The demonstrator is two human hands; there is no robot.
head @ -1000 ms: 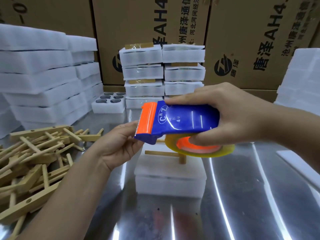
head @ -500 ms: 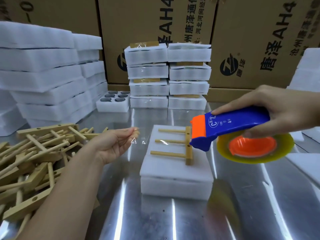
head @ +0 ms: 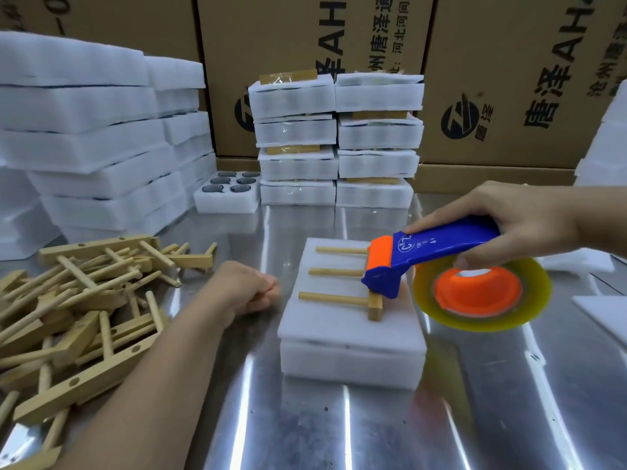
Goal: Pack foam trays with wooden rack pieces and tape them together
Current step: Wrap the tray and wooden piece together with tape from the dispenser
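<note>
**A:** As the head camera looks down on the metal table (head: 339, 432), where do the foam trays sit?

**B:** Two white foam trays (head: 353, 340) lie stacked one on the other in the middle of the table. A wooden rack piece (head: 330, 298) lies flat on the upper one, its three dowels pointing left and its crossbar at the right.

**A:** And the hands?

**B:** The right hand (head: 515, 222) grasps the blue and orange tape dispenser (head: 441, 247), fingers along the top of the handle and thumb beneath. The dispenser's nose lies over the crossbar. I cannot tell whether it touches. The yellowish tape roll (head: 475, 321) hangs off the trays' right edge, above the table.

**A:** The left hand?

**B:** The left hand (head: 244, 288) is clenched into a loose fist just beside the trays' left edge, apart from the foam. I see nothing in it.

**A:** What else is on the table?

**B:** A loose pile of wooden rack pieces (head: 84, 310) lies at the left, near the left forearm. Behind it stand tall stacks of plain foam (head: 84, 130). A single foam tray with round holes (head: 227, 198) sits further back. Beside it are two stacks of taped foam packs (head: 336, 140), set against printed cardboard boxes (head: 305, 35).
</note>
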